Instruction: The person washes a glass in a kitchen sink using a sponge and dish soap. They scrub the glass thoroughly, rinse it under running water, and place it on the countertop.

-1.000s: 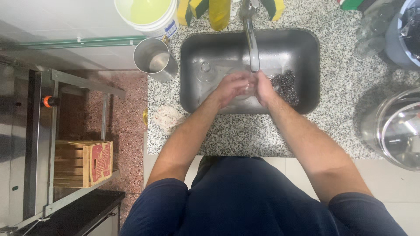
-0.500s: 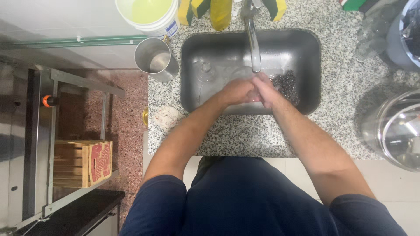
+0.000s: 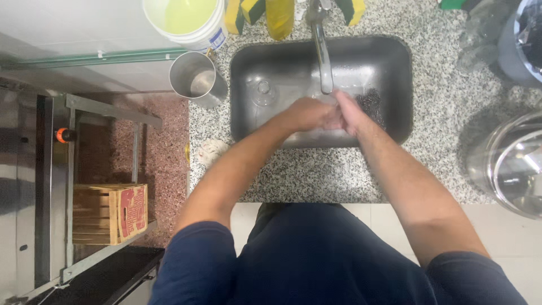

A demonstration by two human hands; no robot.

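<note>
My left hand [image 3: 307,113] and my right hand [image 3: 347,111] are pressed together over the steel sink [image 3: 395,62], right under the spout of the faucet [image 3: 322,53]. The fingers of both hands overlap and nothing shows between them. A dark steel-wool pad [image 3: 372,104] lies in the sink just right of my right hand. The drain [image 3: 262,90] is left of my hands.
A metal cup [image 3: 197,79] and a white bucket of yellow-green liquid [image 3: 183,20] stand left of the sink on the speckled granite counter [image 3: 446,113]. Sponges and a yellow bottle [image 3: 279,17] sit behind it. A large steel pot [image 3: 516,164] is at the right, a wooden crate [image 3: 110,213] below left.
My joined hands have shifted slightly toward the faucet spout, the fingers sliding over each other while they stay clasped.
</note>
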